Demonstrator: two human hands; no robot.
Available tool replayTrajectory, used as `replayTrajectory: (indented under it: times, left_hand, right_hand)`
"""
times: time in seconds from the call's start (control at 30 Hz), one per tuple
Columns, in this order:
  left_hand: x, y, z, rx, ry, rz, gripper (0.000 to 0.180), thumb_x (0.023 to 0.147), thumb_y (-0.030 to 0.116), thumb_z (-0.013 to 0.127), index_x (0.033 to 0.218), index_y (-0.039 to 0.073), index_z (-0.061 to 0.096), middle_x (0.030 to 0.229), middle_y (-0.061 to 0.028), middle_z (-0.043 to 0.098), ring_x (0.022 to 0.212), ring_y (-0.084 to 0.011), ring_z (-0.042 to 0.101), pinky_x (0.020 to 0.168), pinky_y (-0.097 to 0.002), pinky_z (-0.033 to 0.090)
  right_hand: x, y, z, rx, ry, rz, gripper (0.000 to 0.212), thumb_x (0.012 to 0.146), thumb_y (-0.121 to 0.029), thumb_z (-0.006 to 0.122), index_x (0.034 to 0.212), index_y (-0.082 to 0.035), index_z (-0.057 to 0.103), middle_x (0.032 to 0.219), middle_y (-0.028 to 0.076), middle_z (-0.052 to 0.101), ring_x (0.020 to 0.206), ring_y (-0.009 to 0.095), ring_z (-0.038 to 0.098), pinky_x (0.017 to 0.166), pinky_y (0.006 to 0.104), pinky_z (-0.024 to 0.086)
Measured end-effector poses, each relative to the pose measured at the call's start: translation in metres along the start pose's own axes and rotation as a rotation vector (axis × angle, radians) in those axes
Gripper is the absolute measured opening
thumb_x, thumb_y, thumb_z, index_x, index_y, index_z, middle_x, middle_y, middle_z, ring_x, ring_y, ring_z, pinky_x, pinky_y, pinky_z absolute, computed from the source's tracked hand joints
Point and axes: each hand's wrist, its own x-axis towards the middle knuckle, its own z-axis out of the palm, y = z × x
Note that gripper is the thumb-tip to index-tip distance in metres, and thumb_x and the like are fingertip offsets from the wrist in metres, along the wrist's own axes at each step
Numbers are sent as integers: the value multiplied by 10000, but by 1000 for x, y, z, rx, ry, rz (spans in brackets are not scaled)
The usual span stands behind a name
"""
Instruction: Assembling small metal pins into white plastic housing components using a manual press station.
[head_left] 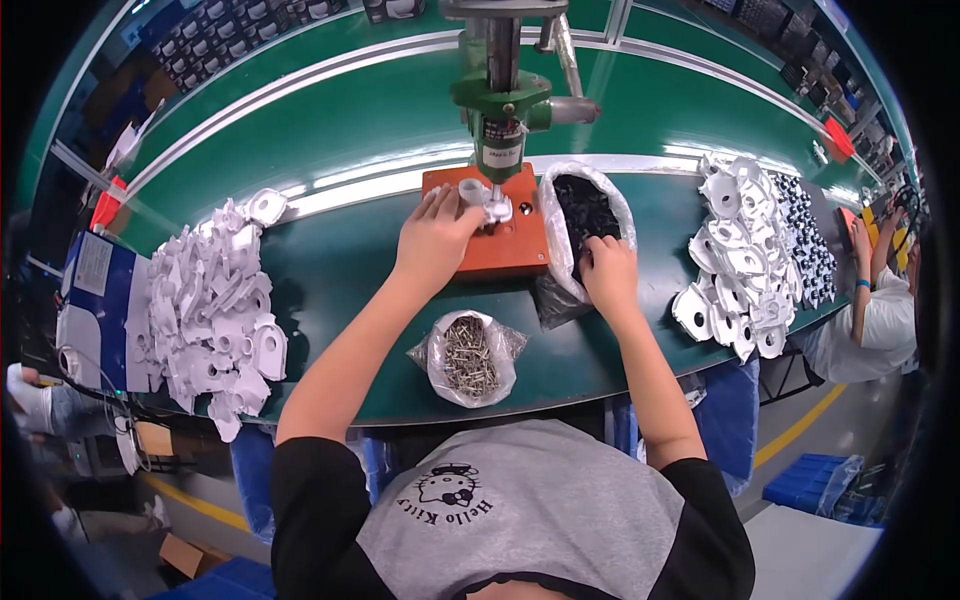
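Note:
On the orange base plate of a green bench press, my left hand grips a white plastic part. The press's metal tip comes down right at this part, and my fingers cover its left side. My right hand reaches into a clear plastic bag of small black parts. Its fingers are curled together among the pieces; whatever they pinch is hidden. Nearer to me, between my forearms, an opened bag holds many small metal pins or screws.
White plastic parts are heaped at the left and the right of the green table. Black round pieces lie beyond the right heap. A blue-and-white machine stands far left. A co-worker sits at the far right.

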Motion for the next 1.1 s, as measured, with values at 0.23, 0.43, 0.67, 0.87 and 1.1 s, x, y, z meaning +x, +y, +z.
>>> replayTrajectory:
  times: [0.23, 0.43, 0.67, 0.87, 1.1]
  left_hand:
    - [-10, -7, 3, -272, -111, 15, 121, 833, 143, 628, 900, 54, 580, 1140, -221, 602, 1122, -361, 570, 981, -446, 449]
    - [-10, 2, 6, -246, -88, -44, 121, 839, 124, 605, 903, 27, 575, 1171, -246, 582, 1152, -376, 541, 999, -462, 427]
    - [-17, 7, 6, -331, 27, -104, 124, 823, 101, 595, 904, 13, 563, 1159, -227, 594, 1157, -373, 532, 1033, -461, 387]
    - [-17, 5, 10, -329, 33, -116, 146, 807, 99, 595, 932, 23, 582, 1155, -218, 602, 1149, -357, 544, 1033, -451, 390]
    - [-17, 3, 16, -316, 72, -133, 159, 806, 118, 599, 941, 34, 600, 1155, -198, 611, 1127, -346, 567, 1018, -441, 413]
  right_hand:
    - [3, 5, -9, 86, -21, -85, 94, 707, -100, 647, 785, -68, 607, 797, 102, 605, 777, 307, 581, 703, 442, 438]
    - [21, -14, -33, 759, 3, 125, 217, 845, -11, 567, 1046, -21, 647, 710, 29, 494, 628, 96, 466, 598, 249, 406]
    - [61, -73, -27, 877, -160, 67, 188, 860, -86, 600, 998, 32, 648, 923, 106, 670, 835, 138, 633, 767, 259, 481]
    - [81, -82, 9, 567, 64, -326, 135, 743, -75, 710, 801, 39, 667, 860, 126, 620, 807, 261, 610, 714, 324, 482]
    - [82, -74, 9, 554, 110, -495, 95, 741, -129, 692, 813, -66, 699, 920, 55, 670, 881, 250, 613, 756, 371, 433]
